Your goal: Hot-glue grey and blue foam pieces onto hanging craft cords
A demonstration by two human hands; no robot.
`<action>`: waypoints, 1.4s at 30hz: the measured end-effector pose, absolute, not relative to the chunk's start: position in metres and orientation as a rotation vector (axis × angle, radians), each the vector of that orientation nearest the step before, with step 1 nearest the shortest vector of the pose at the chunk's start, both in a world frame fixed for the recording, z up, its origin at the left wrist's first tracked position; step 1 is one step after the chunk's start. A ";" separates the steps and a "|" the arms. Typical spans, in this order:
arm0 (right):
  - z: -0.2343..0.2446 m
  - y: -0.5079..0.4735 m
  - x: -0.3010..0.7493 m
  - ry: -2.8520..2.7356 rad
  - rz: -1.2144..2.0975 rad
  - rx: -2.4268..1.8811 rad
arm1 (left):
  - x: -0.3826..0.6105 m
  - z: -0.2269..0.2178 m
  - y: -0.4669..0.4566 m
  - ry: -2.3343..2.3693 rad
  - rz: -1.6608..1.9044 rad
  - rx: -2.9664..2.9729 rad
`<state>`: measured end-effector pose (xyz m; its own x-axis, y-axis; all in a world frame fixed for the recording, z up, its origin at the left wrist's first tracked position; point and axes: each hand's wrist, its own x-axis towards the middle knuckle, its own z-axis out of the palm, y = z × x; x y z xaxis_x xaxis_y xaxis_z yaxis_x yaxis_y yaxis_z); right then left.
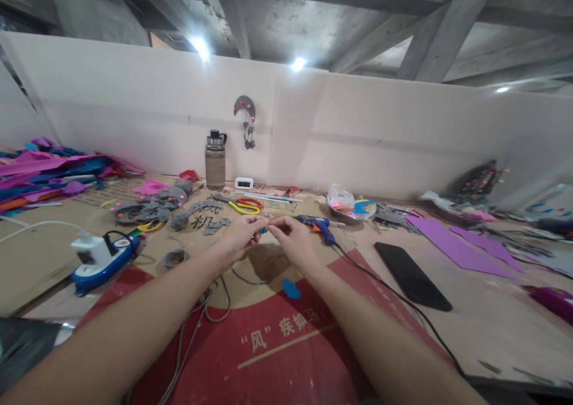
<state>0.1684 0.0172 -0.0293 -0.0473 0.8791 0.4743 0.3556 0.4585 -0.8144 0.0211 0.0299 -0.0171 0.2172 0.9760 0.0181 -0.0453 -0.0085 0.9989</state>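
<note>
My left hand [245, 235] is closed in a pinch, with a bit of a small blue piece [262, 230] showing at its fingers. Close beside it, the fingertips of my right hand [292, 239] are pinched together; what they hold is too small to make out. Both hands are above a red and tan cardboard sheet [210, 357]. Below them lies a loose blue cutout [290, 288], flat on the cardboard. Just beyond my right hand rests a blue glue gun [324, 232]. Scissors with yellow and red handles [246, 205] lie past my left hand.
At left are a blue power strip [107, 264], grey yarn cord [174, 258] and grey cutouts [147, 208]. A water bottle [215, 163] stands by the white partition [358, 136]. On the right lie a black phone [412, 275] and purple sheets [456, 247]; the glue gun's cable crosses nearby.
</note>
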 end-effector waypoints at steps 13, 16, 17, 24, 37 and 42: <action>-0.023 0.018 0.169 -1.519 0.889 -0.936 | 0.021 -0.017 0.028 0.923 0.977 1.215; -0.023 0.019 0.170 -1.461 0.908 -0.972 | 0.021 -0.019 0.029 0.876 0.964 1.194; -0.023 0.020 0.171 -1.444 0.902 -0.982 | 0.021 -0.019 0.029 0.843 0.966 1.179; -0.028 0.028 0.175 -1.350 0.864 -0.996 | 0.025 -0.014 0.026 0.780 1.027 1.024; -0.029 0.027 0.175 -1.394 0.836 -1.033 | 0.021 -0.015 0.029 0.966 1.129 1.189; -0.028 0.026 0.174 -1.408 0.833 -1.044 | 0.021 -0.016 0.028 1.003 1.163 1.237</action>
<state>0.1744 0.0256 -0.0276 0.0325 0.9317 0.3617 0.1308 0.3548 -0.9257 0.0209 0.0284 -0.0159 0.1562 0.9867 0.0460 -0.0995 -0.0306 0.9946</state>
